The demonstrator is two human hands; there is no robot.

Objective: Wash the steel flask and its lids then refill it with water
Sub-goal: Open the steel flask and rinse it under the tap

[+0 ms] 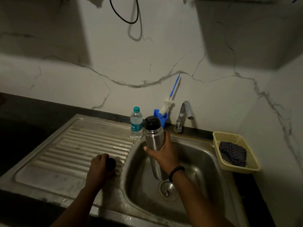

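My right hand [165, 153] grips the steel flask [154, 136] round its middle and holds it upright over the left part of the sink basin [196, 161]. A black inner lid [152, 122] sits on the flask's neck. My left hand [100, 169] holds a dark round outer lid [111, 164] down at the ribbed drainboard [73, 148], close to the basin's left rim. A clear plastic water bottle [136, 123] with a teal cap stands at the back of the drainboard, just left of the flask.
A chrome tap [184, 115] stands behind the basin, with no water visibly running. A blue holder [161, 117] with a blue-handled bottle brush [170, 99] leans on the wall. A yellow basket [236, 151] with a striped cloth [232, 153] sits right of the sink. The drain [168, 190] lies below the flask.
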